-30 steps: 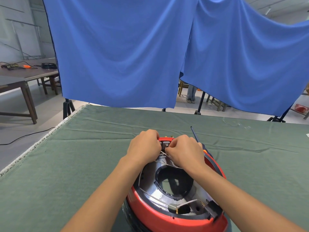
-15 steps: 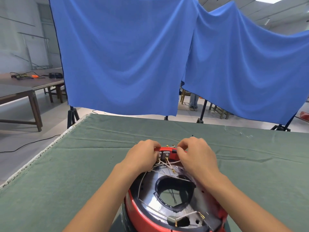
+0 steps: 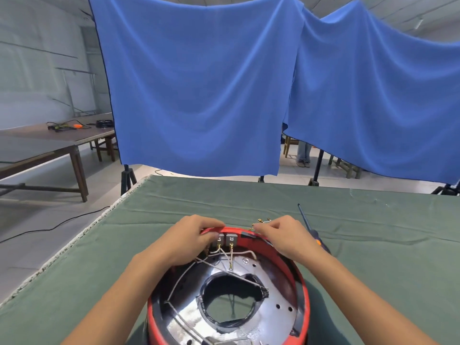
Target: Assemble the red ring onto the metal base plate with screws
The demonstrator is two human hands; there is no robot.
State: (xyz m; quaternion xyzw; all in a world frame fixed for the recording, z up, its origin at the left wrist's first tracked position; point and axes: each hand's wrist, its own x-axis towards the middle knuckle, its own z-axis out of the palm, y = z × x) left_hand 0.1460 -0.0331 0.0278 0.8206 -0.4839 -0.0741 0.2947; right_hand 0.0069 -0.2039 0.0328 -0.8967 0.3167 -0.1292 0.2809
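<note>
Red ring (image 3: 286,257) sits around the shiny metal base plate (image 3: 281,292) on the green cloth (image 3: 99,257), close in front of me. My left hand (image 3: 191,239) curls over the ring's far-left rim, fingers bent down and gripping it right beside two small grey terminal blocks (image 3: 226,239) fixed inside the ring. My right hand (image 3: 283,235) grips the ring's far-right rim the same way — fingertips pinching the edge, knuckles up. White wires (image 3: 216,265) with brass ends run from the terminal blocks across the plate, past its large dark central opening (image 3: 231,300). Just beyond the ring's far edge, between my hands, a few small brass screws (image 3: 258,221) lie on the cloth. To the right of the ring, partly behind my right hand, a screwdriver (image 3: 308,225) with a dark shaft and an orange spot on its handle lies on the cloth. Blue drapes (image 3: 199,83) hang well beyond the ring, and a wooden table (image 3: 62,143) stands far off to the left of it.
</note>
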